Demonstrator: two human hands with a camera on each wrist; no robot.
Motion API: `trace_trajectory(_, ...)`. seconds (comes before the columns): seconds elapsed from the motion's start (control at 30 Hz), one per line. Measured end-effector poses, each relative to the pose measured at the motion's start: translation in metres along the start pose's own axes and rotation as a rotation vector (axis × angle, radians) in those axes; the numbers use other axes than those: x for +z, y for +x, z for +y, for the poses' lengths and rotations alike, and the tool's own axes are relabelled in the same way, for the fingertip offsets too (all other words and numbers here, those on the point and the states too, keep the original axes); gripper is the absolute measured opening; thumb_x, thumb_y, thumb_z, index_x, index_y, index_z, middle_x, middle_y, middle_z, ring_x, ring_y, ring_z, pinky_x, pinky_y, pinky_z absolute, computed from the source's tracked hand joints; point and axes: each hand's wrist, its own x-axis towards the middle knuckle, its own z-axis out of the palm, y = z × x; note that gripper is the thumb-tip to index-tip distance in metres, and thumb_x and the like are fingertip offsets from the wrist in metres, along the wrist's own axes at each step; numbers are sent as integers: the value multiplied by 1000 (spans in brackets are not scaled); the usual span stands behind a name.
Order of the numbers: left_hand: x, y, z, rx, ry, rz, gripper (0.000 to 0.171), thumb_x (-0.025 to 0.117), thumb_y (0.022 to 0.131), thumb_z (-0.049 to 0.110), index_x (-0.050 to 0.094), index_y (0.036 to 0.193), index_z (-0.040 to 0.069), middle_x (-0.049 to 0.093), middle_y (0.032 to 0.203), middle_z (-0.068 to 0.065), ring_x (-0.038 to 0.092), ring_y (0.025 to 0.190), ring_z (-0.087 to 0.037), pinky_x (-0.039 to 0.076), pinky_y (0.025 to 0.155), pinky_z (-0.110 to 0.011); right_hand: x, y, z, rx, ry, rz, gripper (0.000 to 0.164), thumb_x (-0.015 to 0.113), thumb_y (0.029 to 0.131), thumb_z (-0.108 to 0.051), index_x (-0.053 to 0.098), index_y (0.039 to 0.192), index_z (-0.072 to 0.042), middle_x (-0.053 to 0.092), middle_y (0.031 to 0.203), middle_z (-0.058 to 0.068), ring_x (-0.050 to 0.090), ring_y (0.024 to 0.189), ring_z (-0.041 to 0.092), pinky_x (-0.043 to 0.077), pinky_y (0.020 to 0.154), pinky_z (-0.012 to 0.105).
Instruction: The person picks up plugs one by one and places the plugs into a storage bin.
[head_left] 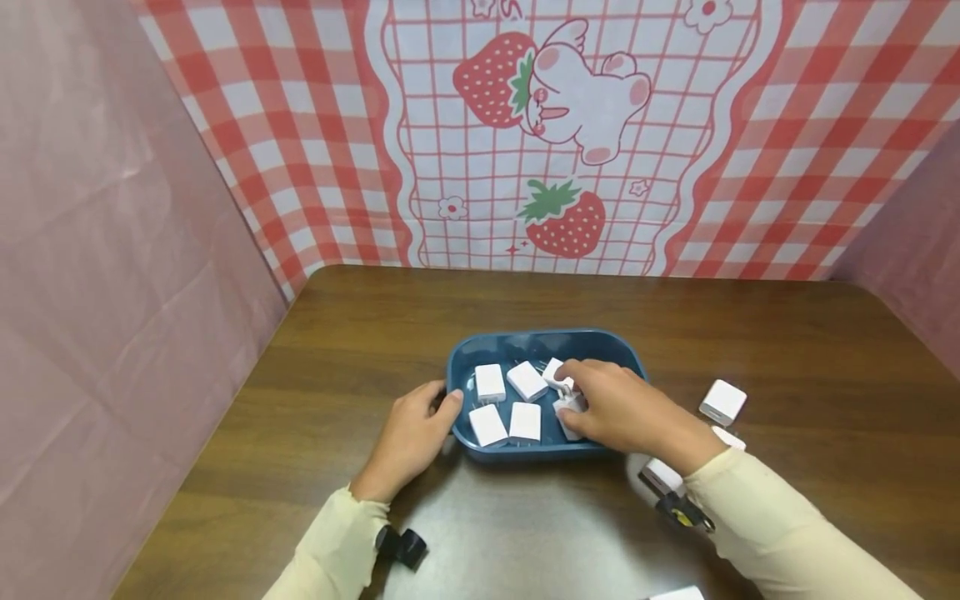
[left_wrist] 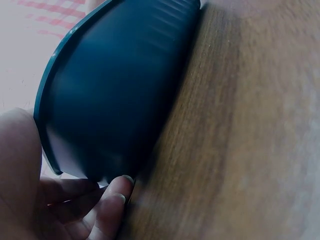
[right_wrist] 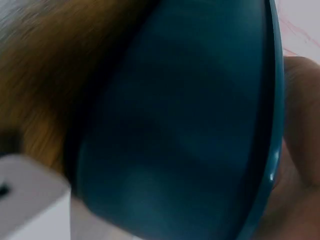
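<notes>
A dark blue plastic tray point(head_left: 480, 454) stands on the table with several white charger plugs point(head_left: 525, 422) in it, some with metal prongs showing. At its left end my left hand point(head_left: 412, 429) grips the tray, thumb at the rim and fingers against the outer wall, as the left wrist view shows too. My right hand point(head_left: 622, 404) reaches over the right end. Its thumb and fingers pinch a white charger plug point(head_left: 568, 414) low inside the tray, close beside another plug point(head_left: 556, 373). In the right wrist view the tray wall point(right_wrist: 175, 120) hides the fingertips.
Right of the tray, a white charger plug point(head_left: 723, 402) lies on the wooden table point(head_left: 360, 333). More plugs lie by the right forearm, one of them point(head_left: 663, 476) partly behind the wrist camera strap. Another point(head_left: 678, 593) shows at the bottom edge. A checked cloth point(head_left: 315, 150) hangs behind.
</notes>
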Motion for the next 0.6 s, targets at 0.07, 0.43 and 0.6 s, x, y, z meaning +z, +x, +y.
trace_trajectory(0.07, 1, 1, 0, 4, 3, 1, 46, 57, 100, 41, 66, 131, 7, 66, 128, -10, 61, 117, -27, 46, 101, -50, 2, 2, -1, 19, 3, -13, 45, 75, 89, -28, 64, 127, -8, 65, 100, 4, 57, 86, 18, 54, 77, 38)
trace_trajectory(0.43, 2, 1, 1, -1, 2, 0, 47, 57, 100, 41, 66, 130, 7, 66, 127, -10, 61, 117, -27, 46, 101, -49, 4, 7, -4, 104, 41, -43, 37, 74, 89, -24, 66, 122, -9, 67, 107, 11, 60, 87, 21, 56, 77, 39)
trace_trajectory(0.6, 1, 1, 0, -2, 6, 6, 46, 56, 100, 40, 66, 130, 6, 66, 127, -11, 61, 118, -28, 46, 101, -49, 1, 5, -2, 98, 38, -15, 36, 76, 88, -22, 67, 121, -8, 66, 98, 7, 58, 79, 19, 53, 67, 31)
